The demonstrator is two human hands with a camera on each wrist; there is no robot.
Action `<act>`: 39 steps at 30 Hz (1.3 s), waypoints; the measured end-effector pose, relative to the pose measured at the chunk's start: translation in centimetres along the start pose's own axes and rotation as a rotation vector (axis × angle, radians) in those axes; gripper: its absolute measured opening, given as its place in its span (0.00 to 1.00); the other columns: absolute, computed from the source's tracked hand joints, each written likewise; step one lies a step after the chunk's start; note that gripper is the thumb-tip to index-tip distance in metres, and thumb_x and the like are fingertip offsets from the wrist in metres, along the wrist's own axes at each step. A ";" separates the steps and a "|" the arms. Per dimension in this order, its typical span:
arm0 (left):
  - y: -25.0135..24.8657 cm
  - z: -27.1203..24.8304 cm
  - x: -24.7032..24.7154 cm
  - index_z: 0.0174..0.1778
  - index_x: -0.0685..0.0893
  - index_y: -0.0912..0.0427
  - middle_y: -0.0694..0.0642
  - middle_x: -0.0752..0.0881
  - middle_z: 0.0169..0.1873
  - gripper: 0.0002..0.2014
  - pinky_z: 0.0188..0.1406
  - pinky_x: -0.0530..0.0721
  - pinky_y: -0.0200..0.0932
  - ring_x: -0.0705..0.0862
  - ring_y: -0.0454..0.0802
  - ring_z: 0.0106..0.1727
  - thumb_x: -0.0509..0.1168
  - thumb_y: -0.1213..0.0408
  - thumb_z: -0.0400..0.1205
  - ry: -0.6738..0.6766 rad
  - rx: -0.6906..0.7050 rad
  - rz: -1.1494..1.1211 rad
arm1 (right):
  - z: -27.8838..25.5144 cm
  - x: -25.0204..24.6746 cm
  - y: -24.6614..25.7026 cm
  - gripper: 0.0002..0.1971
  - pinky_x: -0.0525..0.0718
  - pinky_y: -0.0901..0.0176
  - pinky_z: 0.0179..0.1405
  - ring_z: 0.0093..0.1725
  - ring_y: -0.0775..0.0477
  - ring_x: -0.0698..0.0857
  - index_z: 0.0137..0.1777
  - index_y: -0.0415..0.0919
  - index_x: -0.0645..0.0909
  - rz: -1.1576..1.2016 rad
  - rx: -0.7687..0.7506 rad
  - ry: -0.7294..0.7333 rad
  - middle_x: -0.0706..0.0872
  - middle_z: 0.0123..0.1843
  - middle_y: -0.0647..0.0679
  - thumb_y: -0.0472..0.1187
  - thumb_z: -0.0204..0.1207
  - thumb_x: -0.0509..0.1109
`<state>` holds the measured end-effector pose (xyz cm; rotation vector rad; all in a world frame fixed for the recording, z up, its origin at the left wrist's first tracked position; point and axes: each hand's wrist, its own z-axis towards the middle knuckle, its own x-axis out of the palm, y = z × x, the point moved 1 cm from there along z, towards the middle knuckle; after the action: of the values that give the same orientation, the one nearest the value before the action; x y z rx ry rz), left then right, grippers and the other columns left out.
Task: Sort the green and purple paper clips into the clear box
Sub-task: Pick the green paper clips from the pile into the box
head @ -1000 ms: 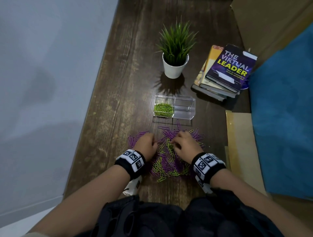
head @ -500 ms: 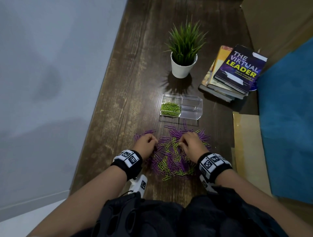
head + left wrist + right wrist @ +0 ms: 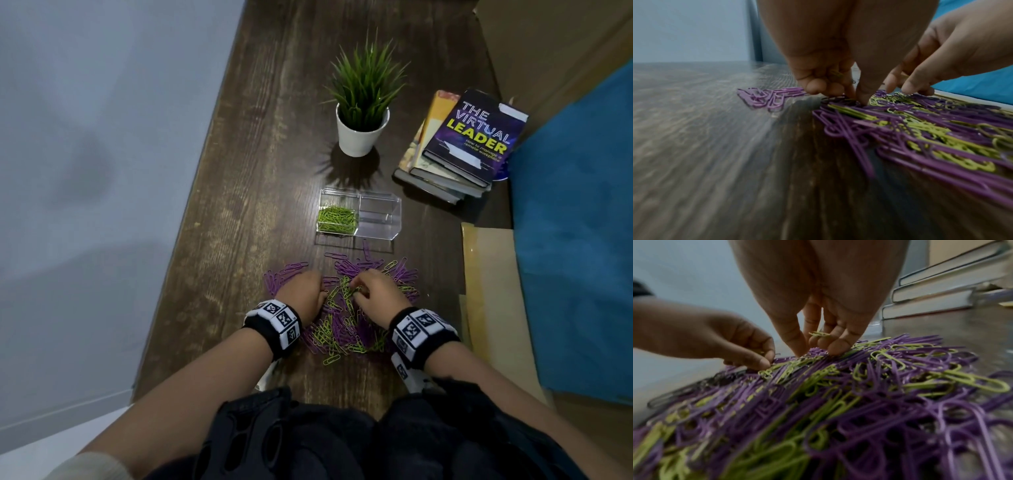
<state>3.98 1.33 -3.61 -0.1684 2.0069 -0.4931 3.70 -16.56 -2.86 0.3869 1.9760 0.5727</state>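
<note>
A mixed pile of purple and green paper clips [image 3: 346, 322] lies on the dark wooden table [image 3: 260, 192], close in front of me. The clear box [image 3: 394, 222] stands just beyond it, with green clips [image 3: 337, 219] in its left compartment and a bare right compartment [image 3: 378, 214]. My left hand [image 3: 322, 291] works the pile's left side. Its curled fingers hold green clips [image 3: 836, 74] and its thumb tip [image 3: 863, 99] touches the pile. My right hand [image 3: 356, 287] is on the middle of the pile. It cradles green clips [image 3: 819, 334] in bent fingers while its thumb [image 3: 797, 344] picks at more.
A potted plant [image 3: 363, 113] stands behind the box. A stack of books [image 3: 459, 144] lies at the back right. A small cluster of purple clips [image 3: 284, 274] sits left of my left hand. A blue cushion [image 3: 575, 240] and cardboard [image 3: 489, 291] border the table's right edge.
Both hands stay at the pile with only small finger movements. The head view has swayed a little sideways and back.
</note>
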 end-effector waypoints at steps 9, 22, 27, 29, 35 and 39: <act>0.3 0.0 -0.1 0.51 0.75 0.62 0.60 0.82 0.48 0.07 0.46 0.78 0.49 0.81 0.57 0.47 0.55 0.62 0.84 -0.027 -0.031 -0.071 | 0.3 0.8 0.0 0.04 0.76 0.56 0.61 0.55 0.49 0.77 0.50 0.42 0.81 -0.079 -0.066 -0.021 0.78 0.52 0.50 0.41 0.80 0.66; -0.9 -0.4 -1.2 0.48 0.80 0.62 0.54 0.79 0.31 0.13 0.21 0.75 0.34 0.78 0.45 0.29 0.51 0.77 0.82 0.069 -0.347 -1.041 | -1.2 -1.5 -0.6 0.11 0.80 0.61 0.36 0.36 0.50 0.80 0.57 0.33 0.83 0.953 0.336 -0.019 0.85 0.39 0.43 0.26 0.78 0.65; -1.4 0.3 -0.3 0.41 0.80 0.56 0.52 0.84 0.35 0.10 0.37 0.79 0.43 0.83 0.52 0.37 0.55 0.62 0.83 0.033 -0.311 -0.652 | -1.4 -1.3 -0.3 0.11 0.76 0.58 0.33 0.34 0.48 0.78 0.51 0.31 0.82 1.083 0.408 0.062 0.81 0.37 0.43 0.25 0.77 0.58; -1.8 0.3 -0.2 0.44 0.80 0.57 0.54 0.84 0.39 0.08 0.42 0.79 0.45 0.83 0.54 0.43 0.59 0.59 0.83 -0.021 -0.268 -0.357 | -1.4 -1.1 0.1 0.06 0.76 0.57 0.33 0.34 0.48 0.78 0.46 0.33 0.81 1.062 0.398 0.080 0.81 0.36 0.43 0.30 0.79 0.62; -2.3 0.5 1.1 0.55 0.77 0.61 0.59 0.82 0.54 0.10 0.51 0.83 0.52 0.83 0.59 0.52 0.63 0.59 0.83 -0.005 -0.137 -0.089 | -1.1 -0.4 0.5 0.08 0.76 0.61 0.31 0.33 0.51 0.80 0.46 0.40 0.81 0.541 0.276 0.051 0.83 0.36 0.50 0.36 0.83 0.60; -2.8 0.8 1.0 0.57 0.78 0.64 0.62 0.81 0.57 0.10 0.53 0.80 0.51 0.82 0.61 0.56 0.61 0.63 0.83 0.016 -0.139 -0.095 | -1.1 0.0 0.9 0.05 0.78 0.58 0.40 0.43 0.50 0.81 0.49 0.41 0.81 0.175 0.203 0.013 0.83 0.42 0.51 0.40 0.80 0.65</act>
<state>3.93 -1.77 -3.55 -0.3479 2.0558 -0.4163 2.71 -16.08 -1.97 0.6885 2.0321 0.4854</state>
